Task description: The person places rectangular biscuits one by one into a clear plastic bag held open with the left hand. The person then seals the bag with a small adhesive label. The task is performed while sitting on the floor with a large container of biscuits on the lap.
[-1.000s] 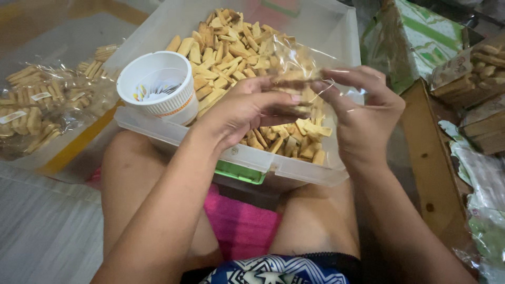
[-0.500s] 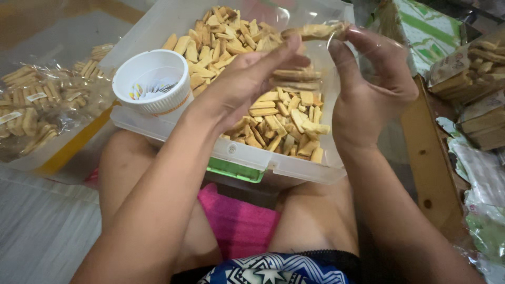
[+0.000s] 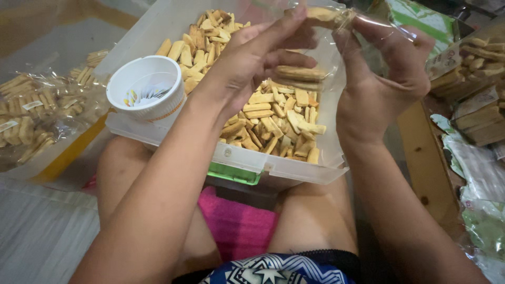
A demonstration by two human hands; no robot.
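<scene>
Far left of the frame there's a pile of sealed clear bags of biscuits (image 3: pixel 31 118) lying on the floor. Next over, upper left, a white plastic cup (image 3: pixel 145 87) sits in the corner of a big clear plastic tub (image 3: pixel 273 165) that's resting on the person's lap, and the tub is loaded with loose tan biscuit sticks (image 3: pixel 273 118). Around the middle top, the left hand (image 3: pixel 252 60) is up over the tub with its fingers curled, pinching a few biscuit sticks and pushing them into a clear plastic bag (image 3: pixel 329 47). That bag is held up in the upper middle of the frame, above the tub's far side, with some sticks already inside. Just right of it, the right hand (image 3: pixel 384 79) is closed on the bag's edge, fingers hooked over the top. At the far right edge, more packed bags of biscuits (image 3: pixel 476 89) are stacked beside a wooden board (image 3: pixel 426 158).
</scene>
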